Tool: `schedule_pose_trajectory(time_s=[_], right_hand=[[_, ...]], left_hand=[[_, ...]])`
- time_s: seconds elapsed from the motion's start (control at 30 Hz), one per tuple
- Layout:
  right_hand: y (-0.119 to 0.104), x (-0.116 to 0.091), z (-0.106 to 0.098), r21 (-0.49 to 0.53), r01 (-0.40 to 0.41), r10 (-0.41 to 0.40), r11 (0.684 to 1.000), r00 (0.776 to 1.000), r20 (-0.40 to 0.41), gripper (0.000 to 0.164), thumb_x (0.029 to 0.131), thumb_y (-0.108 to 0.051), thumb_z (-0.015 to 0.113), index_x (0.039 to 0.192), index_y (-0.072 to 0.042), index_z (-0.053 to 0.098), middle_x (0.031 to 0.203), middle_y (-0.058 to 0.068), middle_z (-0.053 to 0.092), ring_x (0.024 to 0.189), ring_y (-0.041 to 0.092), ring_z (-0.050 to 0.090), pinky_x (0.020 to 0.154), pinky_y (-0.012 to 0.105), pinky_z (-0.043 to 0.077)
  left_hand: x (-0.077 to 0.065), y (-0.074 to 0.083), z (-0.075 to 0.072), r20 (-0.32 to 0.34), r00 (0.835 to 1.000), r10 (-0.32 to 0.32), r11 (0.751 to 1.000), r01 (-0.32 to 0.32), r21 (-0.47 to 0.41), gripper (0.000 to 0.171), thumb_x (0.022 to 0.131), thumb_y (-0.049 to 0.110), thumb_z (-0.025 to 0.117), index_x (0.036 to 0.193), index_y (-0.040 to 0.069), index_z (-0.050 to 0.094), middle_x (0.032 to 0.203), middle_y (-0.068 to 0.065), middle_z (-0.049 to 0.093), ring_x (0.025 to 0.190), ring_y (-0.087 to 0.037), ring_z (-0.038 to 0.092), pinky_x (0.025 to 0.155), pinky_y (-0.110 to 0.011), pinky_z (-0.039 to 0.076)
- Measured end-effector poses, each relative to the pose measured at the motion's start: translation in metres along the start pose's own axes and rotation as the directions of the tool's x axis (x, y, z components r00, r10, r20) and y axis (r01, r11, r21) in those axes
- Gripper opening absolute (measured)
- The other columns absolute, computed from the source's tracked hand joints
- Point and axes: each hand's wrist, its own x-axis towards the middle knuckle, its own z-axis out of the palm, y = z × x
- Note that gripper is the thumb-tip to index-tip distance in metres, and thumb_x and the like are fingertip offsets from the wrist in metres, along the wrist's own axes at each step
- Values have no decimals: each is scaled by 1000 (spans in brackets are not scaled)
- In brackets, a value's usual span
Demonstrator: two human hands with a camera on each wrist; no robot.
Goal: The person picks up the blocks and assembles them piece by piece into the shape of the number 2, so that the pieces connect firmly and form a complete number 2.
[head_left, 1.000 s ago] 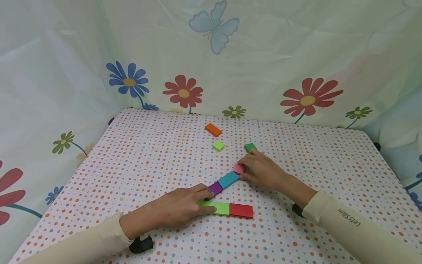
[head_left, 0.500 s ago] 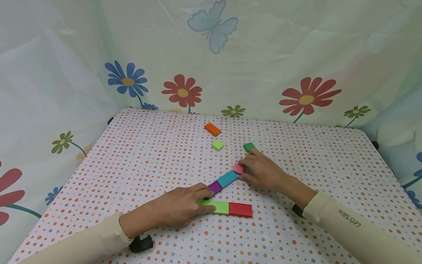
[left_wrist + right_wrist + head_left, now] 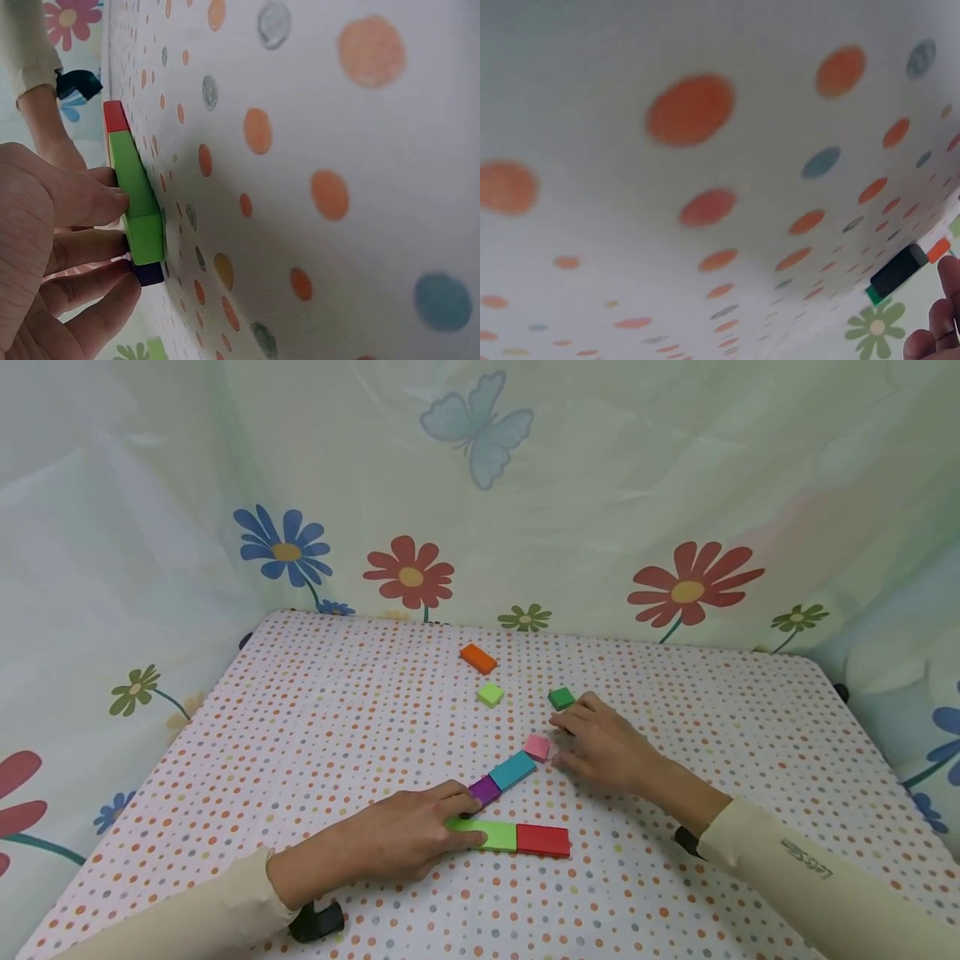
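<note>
My left hand holds the near end of a lime-green block between thumb and fingers, with fingertips also on a purple block. A red block continues the lime one in line. From the purple block, a blue block and a small pink block run diagonally away to the right. Just right of the pink block, my right hand has its fingers spread apart with nothing between them. A dark green block lies beyond its fingertips. In the left wrist view the thumb rests along the lime block.
Farther back on the dotted tablecloth lie a small lime block and an orange block. A flowered curtain stands behind the table's back edge and along its sides.
My right hand has let go of the pink block and drawn slightly to the right, its fingers parting. The pink block stays at the end of the blue one. The left hand keeps its place.
</note>
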Motion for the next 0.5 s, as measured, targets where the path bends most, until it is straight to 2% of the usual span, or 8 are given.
schedule_pose_trajectory(time_s=[0.33,0.5], right_hand=[[11,0,0,-86,-123,121,989,992,-27,46,88,-27,78,126,-4,65,121,12,66,112,29,49,93,46,50],[16,-1,1,-91,-139,134,986,989,-59,46,90,-27,77,126,-3,65,121,14,66,109,30,49,89,46,51]], left_hand=[[-1,1,0,1,1000,-3,1000,3,-7,34,100,18,63,132,27,69,139,-6,58,131,-20,49,98,-30,53],[0,1,0,-3,1000,-1,1000,1,-11,35,99,17,64,132,27,69,139,-6,58,131,-20,50,98,-30,53]])
